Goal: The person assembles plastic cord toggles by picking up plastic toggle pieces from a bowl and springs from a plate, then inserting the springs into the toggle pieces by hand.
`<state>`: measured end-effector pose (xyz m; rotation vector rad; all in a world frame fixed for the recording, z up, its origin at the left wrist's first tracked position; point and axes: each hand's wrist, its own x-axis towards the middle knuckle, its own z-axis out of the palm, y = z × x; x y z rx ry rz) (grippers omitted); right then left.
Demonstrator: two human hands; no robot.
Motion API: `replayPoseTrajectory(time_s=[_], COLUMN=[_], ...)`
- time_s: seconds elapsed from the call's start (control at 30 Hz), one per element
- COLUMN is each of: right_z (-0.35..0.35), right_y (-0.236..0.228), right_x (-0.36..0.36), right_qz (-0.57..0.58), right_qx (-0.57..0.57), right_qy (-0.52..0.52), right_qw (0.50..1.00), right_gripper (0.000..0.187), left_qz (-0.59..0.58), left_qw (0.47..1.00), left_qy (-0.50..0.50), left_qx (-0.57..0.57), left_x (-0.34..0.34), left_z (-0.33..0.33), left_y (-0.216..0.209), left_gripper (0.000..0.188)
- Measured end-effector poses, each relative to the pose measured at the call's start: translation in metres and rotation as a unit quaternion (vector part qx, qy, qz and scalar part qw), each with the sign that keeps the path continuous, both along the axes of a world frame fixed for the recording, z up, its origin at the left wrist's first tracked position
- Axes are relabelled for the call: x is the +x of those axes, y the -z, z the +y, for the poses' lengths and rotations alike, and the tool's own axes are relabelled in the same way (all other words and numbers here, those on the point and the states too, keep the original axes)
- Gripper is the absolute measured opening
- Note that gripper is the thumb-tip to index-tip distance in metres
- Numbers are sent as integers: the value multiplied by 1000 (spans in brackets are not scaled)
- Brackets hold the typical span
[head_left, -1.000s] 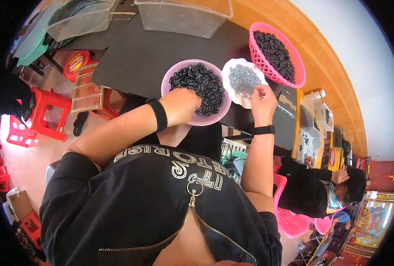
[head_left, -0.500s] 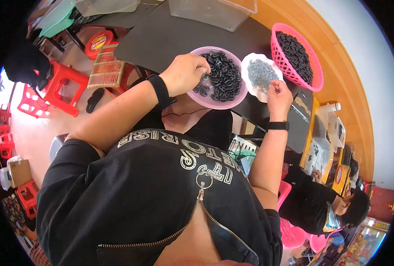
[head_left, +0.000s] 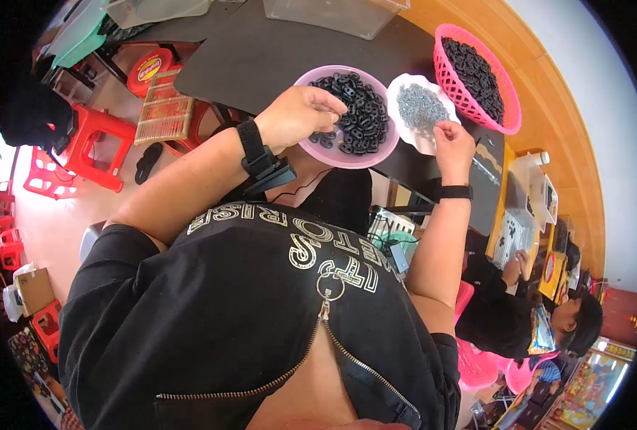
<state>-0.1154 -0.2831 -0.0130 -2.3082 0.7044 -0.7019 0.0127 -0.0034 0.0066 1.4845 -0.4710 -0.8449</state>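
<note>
One black ring is best pinched singly from the pink bowl [head_left: 311, 147] on the dark tabletop [head_left: 261, 57] by the left hand [head_left: 300, 115], its grip curled over the black rings [head_left: 358, 118]; the right hand [head_left: 453, 143] is pinched beside the white plate [head_left: 404, 132], its contents unclear.

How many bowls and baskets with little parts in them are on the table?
3. A pink bowl of black pieces sits under the left hand, a white dish of grey bits is by the right hand, and a pink basket of black pieces stands farthest right.
</note>
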Motion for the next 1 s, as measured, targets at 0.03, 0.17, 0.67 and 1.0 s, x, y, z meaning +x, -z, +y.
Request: replayPoseTrajectory(time_s=[0.03,0.17,0.67,1.0], right_z=[0,-1,-2,44], right_y=[0,10,14,-11], right_x=[-1,0,11,-17], right_qz=[1,54,62,-251], right_qx=[-2,-143,-263,247], right_qy=[4,9,-46,-32], right_qw=[1000,988,962,935], right_gripper=[10,11,8,3], left_qz=[2,-19,-71,-167], left_qw=[1000,998,996,985], left_qy=[15,43,21,32], left_qx=[-14,-45,-42,9], left_x=[1,1,13,18], left_z=[0,3,9,2], left_y=[-1,-5,4,8], left_gripper=[17,21,22,13])
